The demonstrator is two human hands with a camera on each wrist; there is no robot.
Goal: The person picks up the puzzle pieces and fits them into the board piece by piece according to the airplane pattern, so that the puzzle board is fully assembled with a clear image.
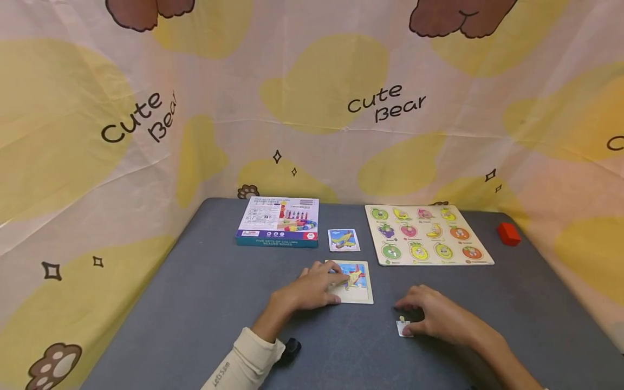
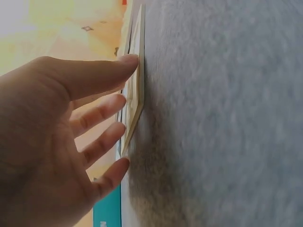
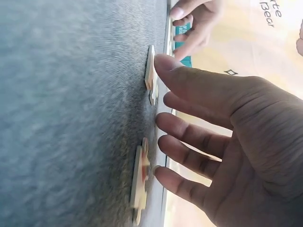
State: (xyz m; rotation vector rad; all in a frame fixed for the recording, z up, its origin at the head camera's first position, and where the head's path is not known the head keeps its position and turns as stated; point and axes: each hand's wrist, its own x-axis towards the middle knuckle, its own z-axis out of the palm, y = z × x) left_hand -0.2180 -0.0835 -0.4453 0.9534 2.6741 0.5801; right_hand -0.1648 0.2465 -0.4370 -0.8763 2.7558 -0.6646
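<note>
My left hand (image 1: 312,287) rests at the left side of a small wooden jigsaw tray (image 1: 359,295), with a finger across its airplane picture. In the left wrist view, the thumb (image 2: 128,64) lies at the tray's edge and the other fingers are spread loosely. To the right, my right hand (image 1: 434,314) hovers low over the table, fingers gently curved and apart. A small light jigsaw piece (image 1: 402,328) lies by its thumb tip. The right wrist view shows another jigsaw piece (image 3: 137,179) flat near the little finger; the hand hides it in the head view.
Behind the tray lies an airplane picture card (image 1: 344,240), beside a beaded-column toy box (image 1: 278,222). A fruit puzzle board (image 1: 429,235) covers the back right, and a red block (image 1: 509,234) sits farther right. Printed cloth hangs along the table's back and left.
</note>
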